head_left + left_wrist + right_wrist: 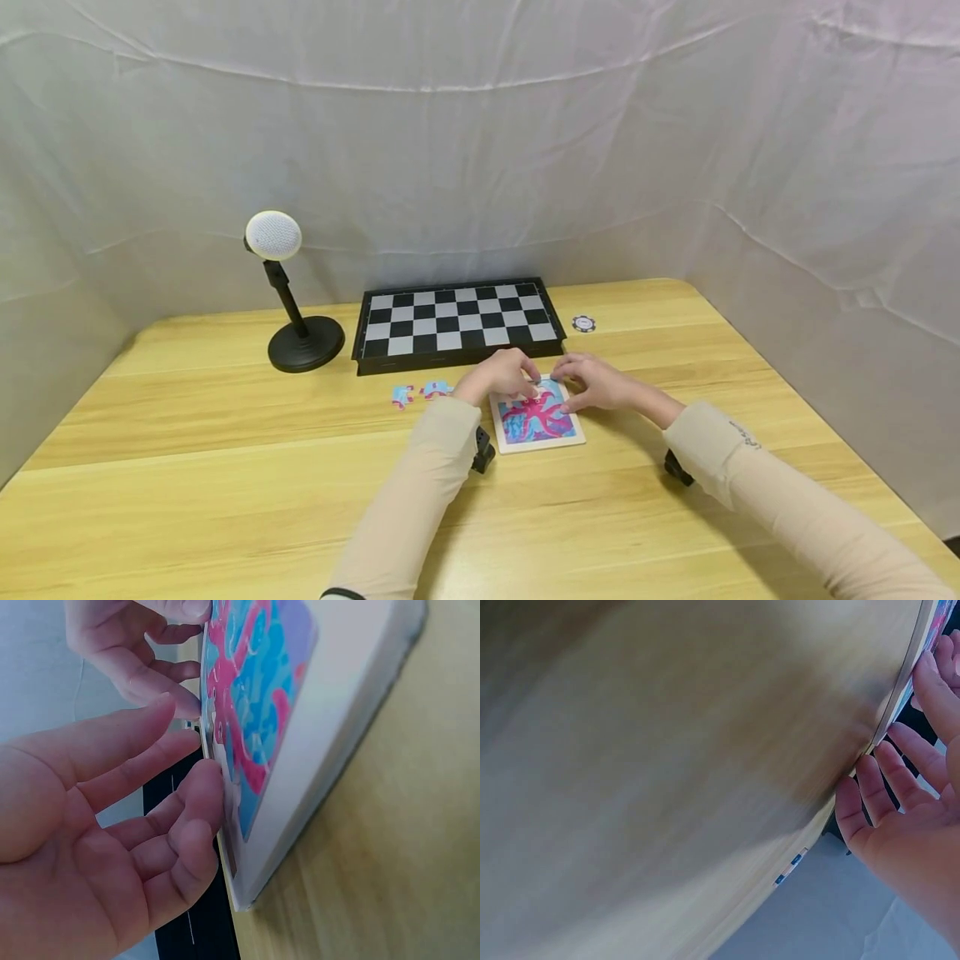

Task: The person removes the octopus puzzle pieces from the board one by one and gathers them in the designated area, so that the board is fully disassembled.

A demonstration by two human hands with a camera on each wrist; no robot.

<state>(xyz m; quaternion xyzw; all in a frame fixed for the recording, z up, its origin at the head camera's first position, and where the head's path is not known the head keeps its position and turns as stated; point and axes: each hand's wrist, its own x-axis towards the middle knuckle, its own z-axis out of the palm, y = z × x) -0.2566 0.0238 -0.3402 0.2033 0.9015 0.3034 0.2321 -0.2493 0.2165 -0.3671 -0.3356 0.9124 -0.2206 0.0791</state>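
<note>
Puzzle (538, 423): flat on table (225, 500), before chessboard (461, 319) | Left hand (504, 375): fingers loosely bent at puzzle's far side, nothing seen gripped | Right hand (602, 386): fingers relaxed, spread, thumb against right edge, nothing gripped | Loose pieces (402, 396): left | Advised: steady edge lightly, align before pressing, press evenly.

A checkered board (458, 322) separates stand (288, 300) and chip (583, 323).
</note>
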